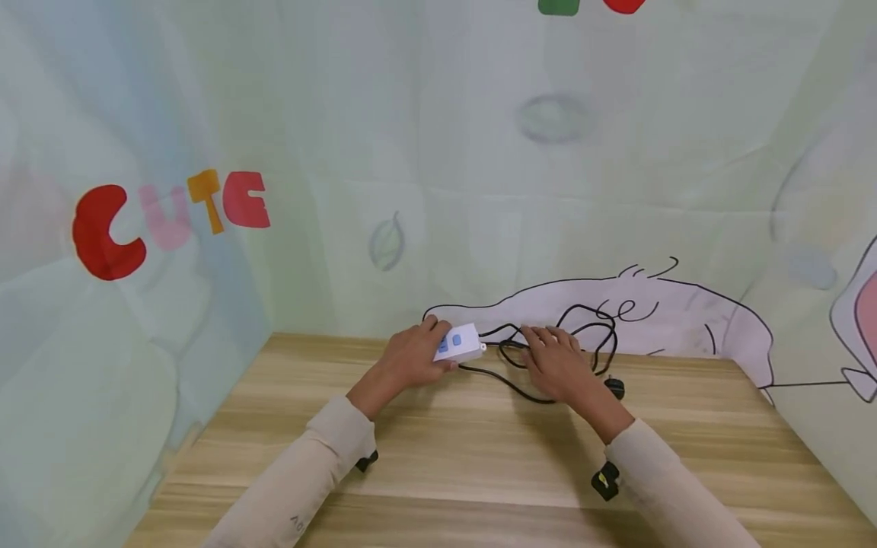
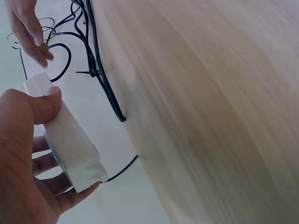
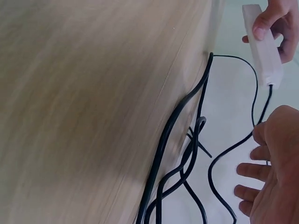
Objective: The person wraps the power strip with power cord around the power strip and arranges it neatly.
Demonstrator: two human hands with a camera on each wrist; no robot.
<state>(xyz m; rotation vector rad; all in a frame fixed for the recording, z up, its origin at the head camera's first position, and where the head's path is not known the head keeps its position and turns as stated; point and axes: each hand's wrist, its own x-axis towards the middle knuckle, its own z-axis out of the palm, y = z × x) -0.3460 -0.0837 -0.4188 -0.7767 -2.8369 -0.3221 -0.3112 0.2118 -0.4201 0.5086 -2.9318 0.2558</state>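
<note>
My left hand (image 1: 411,356) grips a white power strip (image 1: 466,344) with blue socket faces, held near the back edge of the table. In the left wrist view the thumb lies across one side of the power strip (image 2: 74,144) and the fingers wrap the other. A black cable (image 1: 510,388) runs from its end and lies in loose loops to the right. Over those loops hovers my right hand (image 1: 558,367), fingers loosely extended. In the right wrist view, the cable (image 3: 224,151) passes close by the right hand (image 3: 278,168), with no grip on it visible.
A black plug (image 1: 614,388) sits just right of the right hand on the wooden table (image 1: 466,472). Printed fabric walls (image 1: 329,266) close off the back and sides. Black wrist devices (image 1: 606,481) hang below the sleeves.
</note>
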